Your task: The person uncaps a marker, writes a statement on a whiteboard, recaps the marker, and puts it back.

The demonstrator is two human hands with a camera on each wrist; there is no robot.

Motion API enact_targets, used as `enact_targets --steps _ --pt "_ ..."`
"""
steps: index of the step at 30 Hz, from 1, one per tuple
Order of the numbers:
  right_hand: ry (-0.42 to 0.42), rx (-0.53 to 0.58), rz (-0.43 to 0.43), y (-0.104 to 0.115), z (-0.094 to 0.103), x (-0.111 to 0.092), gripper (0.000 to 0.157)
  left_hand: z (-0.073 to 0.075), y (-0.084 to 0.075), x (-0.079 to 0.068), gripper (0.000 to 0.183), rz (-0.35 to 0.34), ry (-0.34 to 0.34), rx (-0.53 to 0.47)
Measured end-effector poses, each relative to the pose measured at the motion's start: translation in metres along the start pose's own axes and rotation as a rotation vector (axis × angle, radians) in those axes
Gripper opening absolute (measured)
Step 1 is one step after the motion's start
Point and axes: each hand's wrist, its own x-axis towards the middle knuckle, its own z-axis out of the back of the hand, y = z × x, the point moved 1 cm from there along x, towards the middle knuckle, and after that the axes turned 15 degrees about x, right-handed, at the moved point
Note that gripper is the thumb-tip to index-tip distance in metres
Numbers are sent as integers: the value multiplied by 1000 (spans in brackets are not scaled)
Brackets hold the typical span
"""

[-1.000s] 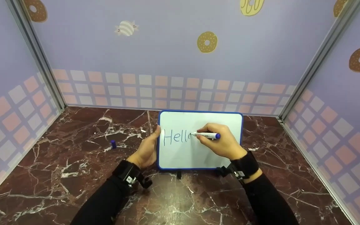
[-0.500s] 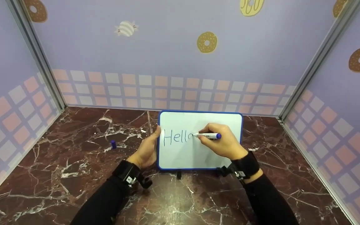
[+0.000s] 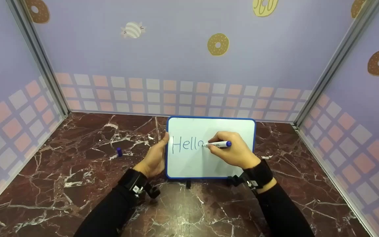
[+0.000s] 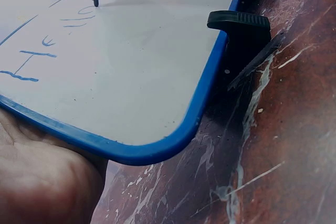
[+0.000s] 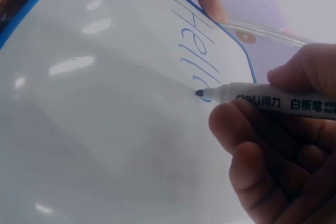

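A small whiteboard (image 3: 189, 166) with a blue frame leans back on the tabletop. Blue handwriting (image 3: 187, 144) on its left half reads "Hello". My left hand (image 3: 154, 158) grips the board's left edge, thumb lying along the frame and fingers hidden behind. In my right hand (image 3: 234, 148) a white whiteboard marker (image 5: 252, 94) is pinched between thumb and fingers. Its dark tip points left, right at the "o" of the word. The right wrist view shows the tip close against the board's face.
A blue marker cap (image 3: 119, 151) stands on the dark marbled table (image 3: 61, 197), left of the board. Black clip-like feet (image 4: 241, 22) jut out at the board's lower edge. Patterned panels (image 3: 176, 59) enclose the table at the back and both sides.
The right hand with the marker has shifted slightly right and then a little down, finishing the loop of the "o". The left hand and board stay put.
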Motion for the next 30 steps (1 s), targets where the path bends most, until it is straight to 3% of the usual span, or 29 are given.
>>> enact_targets --steps 23,30 --pt "35 74 -29 -1 -3 -1 7 0 -1 0 67 13 -15 4" --pt "36 92 -3 -3 -3 -1 7 0 -1 0 67 3 -8 0"
